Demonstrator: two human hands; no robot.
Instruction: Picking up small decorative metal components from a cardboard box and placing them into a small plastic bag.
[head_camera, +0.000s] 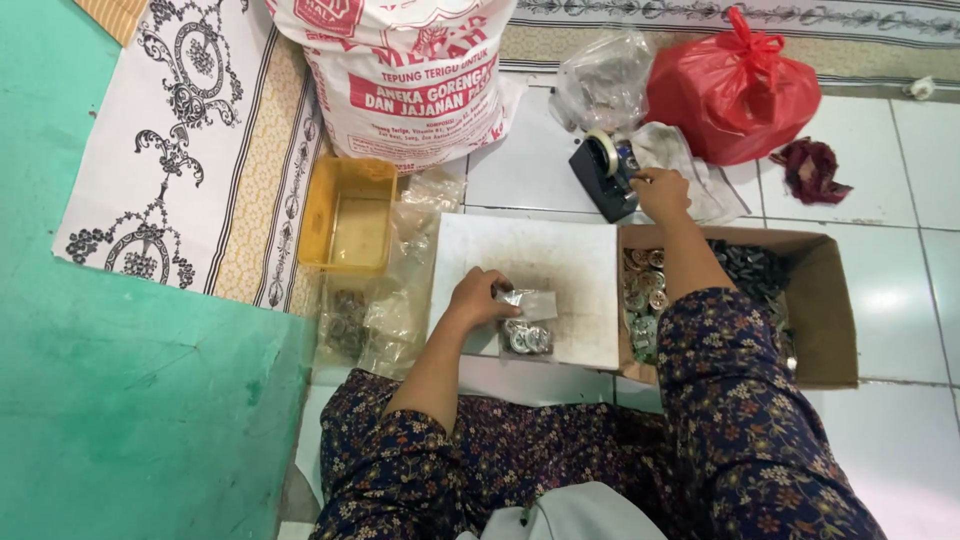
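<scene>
Fingers of the left hand (482, 297) are curling down onto a small clear packet (527, 320) of round metal pieces, pinning its folded top against the white board (560, 250). Fingers of the right hand (660, 192) are closing on the black tape dispenser (600, 175) just beyond the board's far right corner; whether they are actually pinching tape, cannot tell.

Largest first: the green floor area (130, 400) is filling the whole left side, with a patterned mat (170, 140) lying over its upper part. A big white printed sack (410, 75) is standing at the top centre, its base just beyond the yellow tub (350, 215). The cardboard box (835, 310) is sitting flush against the board's right edge, holding loose metal caps (645, 285). A red plastic bag (735, 90) is resting behind the box, a crumpled clear bag (600, 85) beside it, and a dark red rag (810, 170) lying apart on the white tiles (900, 440).

Filled clear packets (365, 320) are piling between the tub and the board's left edge, crowding that side. Open tile is showing only to the right of the box and in the lower right. The packet is lying near the board's near edge, left of centre.
</scene>
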